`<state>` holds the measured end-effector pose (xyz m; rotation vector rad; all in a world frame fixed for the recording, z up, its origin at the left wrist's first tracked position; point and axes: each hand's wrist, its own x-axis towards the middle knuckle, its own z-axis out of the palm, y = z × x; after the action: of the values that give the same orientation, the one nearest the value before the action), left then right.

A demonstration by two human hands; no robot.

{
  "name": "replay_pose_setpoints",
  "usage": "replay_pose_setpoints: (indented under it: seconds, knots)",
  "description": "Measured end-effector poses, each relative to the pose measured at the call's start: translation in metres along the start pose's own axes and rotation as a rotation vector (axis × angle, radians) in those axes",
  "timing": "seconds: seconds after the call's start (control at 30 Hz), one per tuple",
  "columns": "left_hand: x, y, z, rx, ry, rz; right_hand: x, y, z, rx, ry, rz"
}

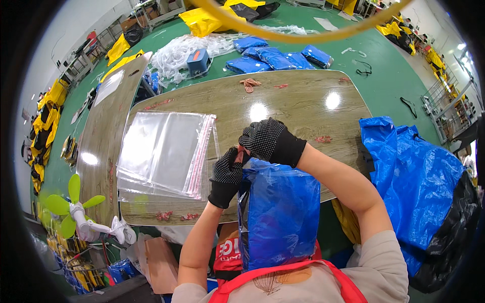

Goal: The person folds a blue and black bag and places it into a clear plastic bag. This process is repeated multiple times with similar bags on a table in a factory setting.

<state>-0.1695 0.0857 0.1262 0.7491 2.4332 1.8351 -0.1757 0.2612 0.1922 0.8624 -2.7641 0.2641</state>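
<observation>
A folded blue sheet-like article in a clear plastic bag (280, 214) stands upright against my front, its top edge by the table. My left hand (226, 174), in a black glove with white dots, is closed at the bag's upper left corner. Just above that corner my right hand (263, 142), gloved alike, is closed with its fingers bent, close against the left. A small pinkish bit shows between the hands; whether it is a fingertip or a strip, I cannot tell. What the right fingers pinch is hidden.
A stack of clear flat bags (164, 151) lies on the wood-patterned table (298, 101), with crumpled pinkish strips (249, 85) farther back. Left stands a green-bladed fan (76, 207). Blue sheeting (404, 177) is heaped at right. Packed blue bundles (273, 56) lie on the floor beyond.
</observation>
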Motion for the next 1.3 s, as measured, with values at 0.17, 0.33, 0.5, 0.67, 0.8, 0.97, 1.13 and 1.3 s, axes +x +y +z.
replay_pose_setpoints:
  seconds: [0.17, 0.33, 0.5, 0.67, 0.8, 0.97, 1.13, 1.3]
  knots:
    - [-0.004, 0.032, 0.002, -0.27, 0.098, -0.07, 0.001, 0.05, 0.007, 0.232, 0.338, 0.231]
    - [-0.011, 0.025, -0.013, -0.494, 0.329, -0.118, -0.136, 0.183, -0.092, 0.7, 1.164, 0.565]
    - [-0.018, 0.035, -0.031, -0.485, 0.369, -0.147, -0.168, 0.073, -0.051, 1.175, 0.521, 0.581]
    - [-0.021, 0.048, -0.057, -0.553, 0.122, -0.28, -0.146, -0.007, -0.097, 1.058, 0.044, 1.043]
    - [-0.026, 0.083, -0.091, -0.29, 0.044, -0.368, -0.158, -0.039, -0.107, 1.437, 0.406, 0.989]
    - [-0.051, 0.127, -0.067, -0.762, 0.244, -0.532, -0.167, -0.06, -0.116, 1.595, 0.52, 0.984]
    - [-0.07, 0.085, -0.061, -0.839, 0.117, -0.171, -0.196, -0.056, -0.095, 1.335, 0.498, 0.766]
    - [-0.069, 0.034, -0.124, -0.342, 0.206, 0.177, -0.26, -0.037, -0.057, 1.047, 0.723, 0.721]
